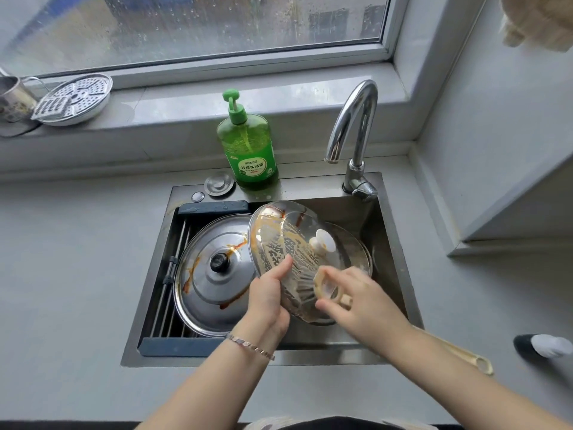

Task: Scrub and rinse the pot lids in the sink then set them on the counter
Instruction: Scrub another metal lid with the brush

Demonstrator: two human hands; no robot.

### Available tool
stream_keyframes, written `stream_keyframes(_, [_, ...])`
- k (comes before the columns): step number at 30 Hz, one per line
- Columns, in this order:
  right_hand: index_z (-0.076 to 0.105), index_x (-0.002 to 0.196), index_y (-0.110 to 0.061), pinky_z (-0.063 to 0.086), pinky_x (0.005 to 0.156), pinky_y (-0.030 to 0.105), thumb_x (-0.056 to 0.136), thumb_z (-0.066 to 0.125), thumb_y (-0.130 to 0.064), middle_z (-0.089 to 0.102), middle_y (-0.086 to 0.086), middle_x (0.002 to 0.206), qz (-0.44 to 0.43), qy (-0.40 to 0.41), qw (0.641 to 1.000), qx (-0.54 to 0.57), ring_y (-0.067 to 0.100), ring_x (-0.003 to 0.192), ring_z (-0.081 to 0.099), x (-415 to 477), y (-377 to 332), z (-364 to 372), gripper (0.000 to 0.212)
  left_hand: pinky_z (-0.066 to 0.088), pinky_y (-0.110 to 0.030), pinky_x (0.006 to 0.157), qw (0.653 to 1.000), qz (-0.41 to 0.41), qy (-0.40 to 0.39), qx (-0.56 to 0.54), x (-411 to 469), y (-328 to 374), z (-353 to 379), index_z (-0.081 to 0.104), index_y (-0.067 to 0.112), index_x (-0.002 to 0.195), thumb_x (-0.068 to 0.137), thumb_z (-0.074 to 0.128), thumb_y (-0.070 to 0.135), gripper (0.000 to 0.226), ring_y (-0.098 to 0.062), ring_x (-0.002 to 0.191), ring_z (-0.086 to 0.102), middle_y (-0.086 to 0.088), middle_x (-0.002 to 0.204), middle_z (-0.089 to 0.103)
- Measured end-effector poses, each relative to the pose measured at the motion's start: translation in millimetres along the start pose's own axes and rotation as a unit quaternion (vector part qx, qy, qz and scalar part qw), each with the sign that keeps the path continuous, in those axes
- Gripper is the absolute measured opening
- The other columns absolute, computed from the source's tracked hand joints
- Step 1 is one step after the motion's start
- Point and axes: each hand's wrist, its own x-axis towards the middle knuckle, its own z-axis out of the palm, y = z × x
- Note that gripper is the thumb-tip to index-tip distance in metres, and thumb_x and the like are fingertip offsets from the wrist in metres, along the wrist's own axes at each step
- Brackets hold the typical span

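A glass lid (288,240) with a white knob and brown streaks is held tilted over the sink (393,243). My left hand (268,301) grips its lower left rim, thumb on the glass. My right hand (356,301) presses a pale scrubbing pad (328,287) against the lid's near edge. A steel lid (214,274) with a black knob and orange sauce stains lies flat on the rack in the sink's left half. Another lid's rim (356,246) shows behind the glass lid.
A green dish-soap pump bottle (249,147) stands behind the sink next to the chrome faucet (353,131). A steamer plate (74,99) and metal cup sit on the windowsill at left. Grey counter (77,259) flanks the sink; a pale handle (465,356) lies at right.
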Motion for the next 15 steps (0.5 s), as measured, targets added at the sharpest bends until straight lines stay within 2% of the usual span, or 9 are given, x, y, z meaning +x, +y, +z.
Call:
stream_keyframes(2, [0.054,0.127,-0.024,0.045,0.087,0.026,0.084,0.066,-0.030,0.054,-0.002,0.109,0.008,0.008,0.999,0.043,0.011,0.095,0.052,0,3,-2,0.046,0.053,-0.042,0.076,1.000,-0.005,0.003,-0.012,-3,-3,-1,0.061,0.001,0.116,0.088,0.059,0.019,0.033,-0.034,0.100,0.065,-0.020,0.110,0.068])
stream_keyframes(5, [0.063,0.118,-0.020,0.044,0.083,0.028,0.082,0.068,-0.027,0.061,0.005,0.106,0.114,0.104,0.984,0.088,0.016,0.088,0.054,15,19,-15,0.037,0.052,-0.040,0.075,1.000,-0.001,-0.006,-0.027,-5,-6,-2,0.061,0.002,0.118,0.087,0.060,0.021,0.037,-0.031,0.099,0.065,-0.018,0.110,0.068])
stream_keyframes(6, [0.062,0.120,-0.019,0.043,0.083,0.026,0.082,0.069,-0.027,0.062,0.003,0.106,0.116,0.121,0.982,0.091,0.015,0.090,0.054,14,17,-14,0.040,0.053,-0.040,0.073,1.000,-0.002,-0.010,-0.022,-7,-6,-1,0.062,0.003,0.117,0.086,0.061,0.022,0.036,-0.031,0.098,0.066,-0.018,0.108,0.069])
stream_keyframes(10, [0.057,0.127,-0.019,0.043,0.092,0.022,0.078,0.073,-0.024,0.059,-0.009,0.111,-0.002,0.095,0.991,0.094,0.006,0.102,0.053,3,-7,2,0.052,0.053,-0.039,0.070,0.999,-0.028,-0.022,-0.023,-11,-4,-1,0.063,0.002,0.115,0.084,0.061,0.029,0.041,-0.030,0.088,0.069,-0.018,0.102,0.070])
stream_keyframes(11, [0.059,0.125,-0.021,0.043,0.092,0.022,0.078,0.073,-0.025,0.060,-0.009,0.111,0.017,0.093,0.992,0.089,0.007,0.104,0.054,6,-3,-2,0.049,0.053,-0.040,0.072,0.999,-0.029,-0.023,-0.026,-12,-5,-1,0.063,0.002,0.116,0.084,0.061,0.029,0.042,-0.030,0.088,0.068,-0.018,0.103,0.070])
stream_keyframes(13, [0.064,0.119,-0.024,0.044,0.085,0.025,0.079,0.070,-0.030,0.066,-0.005,0.108,0.113,0.115,0.981,0.104,0.014,0.104,0.058,16,13,-16,0.040,0.052,-0.042,0.076,0.999,-0.022,-0.015,-0.029,-14,-6,-3,0.062,0.004,0.116,0.084,0.062,0.026,0.040,-0.031,0.095,0.066,-0.018,0.105,0.070])
stream_keyframes(15, [0.062,0.122,-0.023,0.042,0.081,0.024,0.081,0.068,-0.034,0.068,0.001,0.110,0.152,0.138,0.974,0.100,0.018,0.106,0.059,20,17,-17,0.043,0.052,-0.041,0.074,0.999,-0.012,-0.017,-0.032,-15,-7,-1,0.063,0.005,0.114,0.086,0.061,0.026,0.035,-0.030,0.094,0.067,-0.017,0.104,0.070])
